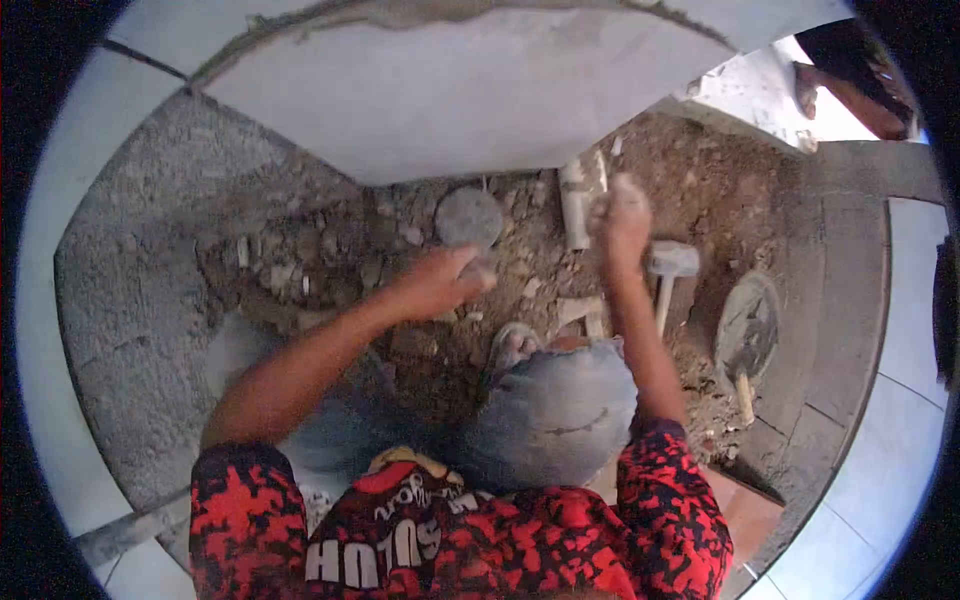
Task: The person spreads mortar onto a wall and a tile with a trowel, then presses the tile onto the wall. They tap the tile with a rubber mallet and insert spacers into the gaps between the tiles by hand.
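My left hand [450, 280] has its fingers curled, just below a round grey disc [469, 218] on the rubble. Anything inside its grip is hidden. Farther right, my right hand [625, 222] is closed and a little blurred, beside a short whitish pipe [575, 210] standing out from under the slab. What it holds, if anything, I cannot make out. Below that hand lies a mallet [674, 260] with a pale head, its handle toward my knee. A large pale tile slab [450, 95] lies across the far side, in front of both hands.
Broken rubble and soil [400, 220] cover the ground around my knees. At right rests a round, mortar-smeared pan-like thing [748, 325] with a wooden handle [745, 398]. Pale floor tiles [845, 480] border the pit. Another person's arm or leg [860, 100] shows at top right.
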The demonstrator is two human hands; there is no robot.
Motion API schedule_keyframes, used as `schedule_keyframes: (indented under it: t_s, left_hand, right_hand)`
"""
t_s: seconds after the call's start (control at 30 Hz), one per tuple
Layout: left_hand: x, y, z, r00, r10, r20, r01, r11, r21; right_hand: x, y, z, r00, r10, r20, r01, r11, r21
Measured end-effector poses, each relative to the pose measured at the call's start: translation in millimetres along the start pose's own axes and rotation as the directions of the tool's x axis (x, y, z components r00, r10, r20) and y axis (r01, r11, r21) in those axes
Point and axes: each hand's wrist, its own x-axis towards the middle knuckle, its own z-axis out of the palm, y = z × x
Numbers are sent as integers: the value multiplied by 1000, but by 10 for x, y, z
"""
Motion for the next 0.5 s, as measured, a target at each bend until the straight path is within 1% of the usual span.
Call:
schedule_keyframes:
  t_s: [0.03, 0.07, 0.1, 0.13, 0.17, 0.2, 0.23, 0.27, 0.3, 0.33, 0.37, 0.4, 0.43, 0.47, 0.5]
  left_hand:
    - [46, 2, 64, 998, -69, 5, 67, 946, -317]
    - [114, 6, 119, 992, -123, 30, 117, 797, -592]
    - [133, -50, 267, 991, -120, 56, 130, 799, -587]
    - [177, -116, 429, 994, -98, -46, 53, 810, -584]
    - [207, -141, 528, 986, -72, -149, -26, 821, -571]
    - [200, -97, 564, 990, -61, -124, -20, 826, -563]
    - [210, -30, 569, 987, -154, -45, 91, 771, -631]
    - [253, 26, 564, 971, -236, 41, 200, 705, -681]
    - [315, 12, 630, 973, -219, 65, 206, 717, -666]
    - [399, -45, 698, 970, -234, 63, 205, 653, -729]
    - [447, -109, 779, 964, -260, 62, 207, 579, -788]
    - [464, -102, 808, 961, -264, 79, 224, 582, -782]
    - [492, -104, 823, 962, -264, 62, 201, 539, -818]
    - [485, -124, 833, 961, -275, 45, 181, 491, -852]
    - [491, -158, 811, 955, -293, 48, 193, 490, -850]
  right_hand:
    - [-125, 341, 87, 997, -47, 54, 52, 994, -101]
    - [-207, 651, 165, 990, -98, 99, 115, 974, -194]
    - [-383, 749, 341, 989, -135, 68, 143, 979, -144]
    - [-538, 670, 460, 997, 0, 80, 4, 999, -47]
    - [-563, 816, 556, 994, 26, 104, -32, 998, 53]
    - [-582, 955, 609, 990, 51, 128, -70, 986, 151]
    - [-594, 942, 628, 994, 53, 100, -69, 985, 160]
    - [-584, 921, 630, 997, 17, 73, -21, 998, 53]
    - [-586, 905, 573, 999, -11, 50, 14, 998, -61]
    - [-551, 903, 491, 1000, -4, 17, 5, 998, -56]
    - [-527, 898, 396, 998, 4, 62, 1, 996, -84]
    - [-504, 922, 316, 993, 17, 119, -4, 994, -109]
    - [-449, 953, 219, 990, -35, 138, 45, 997, -70]
    - [-464, 993, 100, 989, -19, 143, 28, 998, -61]
    - [-467, 994, -19, 974, 48, 222, -60, 997, 49]
